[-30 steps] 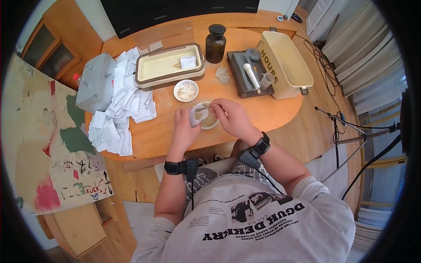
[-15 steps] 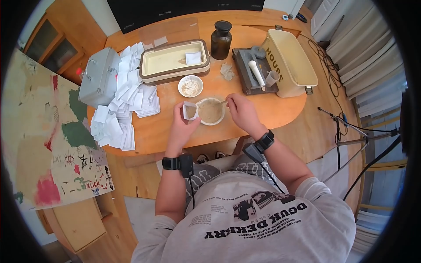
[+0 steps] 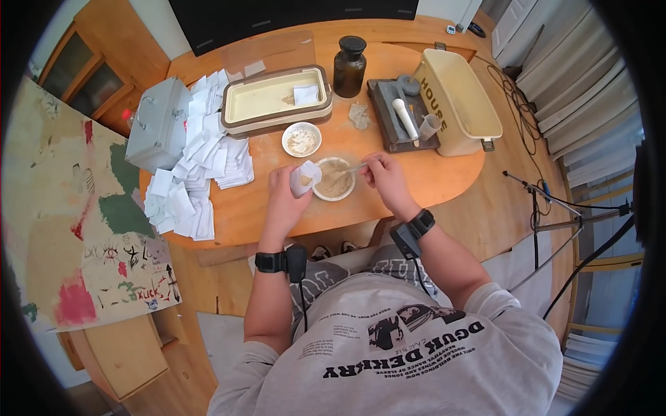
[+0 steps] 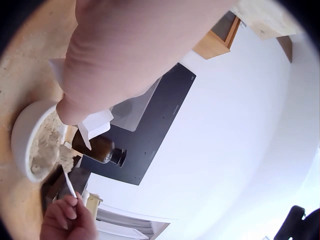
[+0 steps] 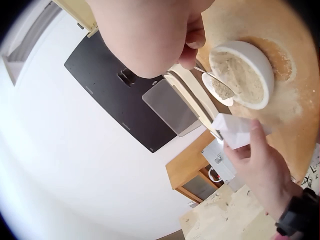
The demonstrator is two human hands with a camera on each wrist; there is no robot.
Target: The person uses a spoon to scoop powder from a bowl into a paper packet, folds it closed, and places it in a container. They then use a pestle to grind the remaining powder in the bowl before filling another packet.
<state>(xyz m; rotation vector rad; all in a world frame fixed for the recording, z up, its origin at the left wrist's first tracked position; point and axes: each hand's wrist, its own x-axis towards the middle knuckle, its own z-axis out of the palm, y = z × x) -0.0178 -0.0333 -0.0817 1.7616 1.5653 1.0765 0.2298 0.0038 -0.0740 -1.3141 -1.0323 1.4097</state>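
Observation:
My left hand (image 3: 283,197) grips a small white paper packet (image 3: 303,179), its mouth open, at the left rim of a white bowl (image 3: 336,199). Beige powder (image 3: 334,182) lies in that bowl. From the right side my right hand (image 3: 387,182) pinches the thin handle of a spoon (image 3: 355,168) between thumb and fingers. In the right wrist view, the spoon's end carries a heap of powder (image 5: 221,91) and overlaps the bowl's left edge. A smaller white bowl (image 3: 301,152) with pale powder stands just behind.
Piles of white packets (image 3: 198,173) lie left beside a grey metal case (image 3: 158,128). Behind are a cream tray (image 3: 239,126) and a dark jar (image 3: 349,69). Back right stand a dark tray (image 3: 380,128) with a white pestle-like tool (image 3: 404,119) and a cream bin (image 3: 458,104).
A second ago both hands met at the packet over the bowl. They then drew apart, the spoon dipping into the powder. Now the right hand has shifted slightly right, and the packet leans toward the bowl.

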